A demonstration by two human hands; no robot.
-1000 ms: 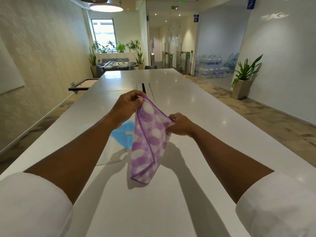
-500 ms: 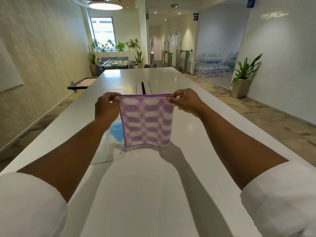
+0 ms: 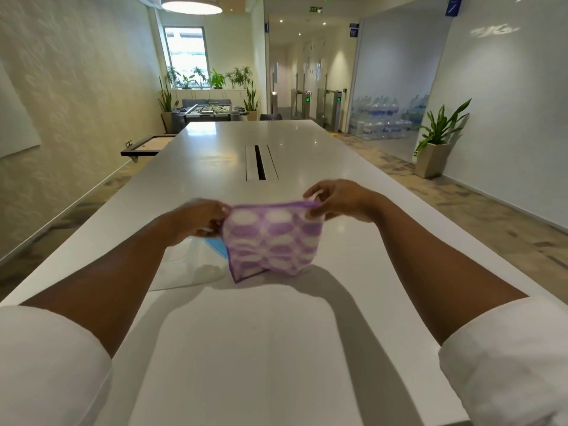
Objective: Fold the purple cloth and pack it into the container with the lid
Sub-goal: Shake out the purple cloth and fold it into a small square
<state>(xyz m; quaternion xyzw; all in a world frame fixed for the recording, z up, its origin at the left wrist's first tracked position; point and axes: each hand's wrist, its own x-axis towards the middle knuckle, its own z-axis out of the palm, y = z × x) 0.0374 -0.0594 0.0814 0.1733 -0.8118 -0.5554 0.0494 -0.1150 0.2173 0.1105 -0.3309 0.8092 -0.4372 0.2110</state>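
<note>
The purple cloth [image 3: 272, 241], patterned purple and white with a purple hem, hangs folded over the white table [image 3: 252, 348], its lower edge touching or just above the surface. My left hand [image 3: 196, 221] pinches its top left corner and my right hand [image 3: 341, 201] pinches the top right corner, the top edge stretched between them. Behind the cloth and my left hand lies a clear container [image 3: 181, 269] with a blue lid [image 3: 219, 245], mostly hidden. My left hand is blurred.
A cable slot [image 3: 259, 162] runs down the table's middle farther back. A dark side shelf [image 3: 144, 147] juts out at the far left edge. A potted plant [image 3: 436, 139] stands on the floor at right. A foosball table [image 3: 209, 113] sits beyond the table's end.
From hanging by one side, the cloth was stretched flat between both hands. Since then both hands have come lower and the cloth's bottom edge has reached the table and bunched.
</note>
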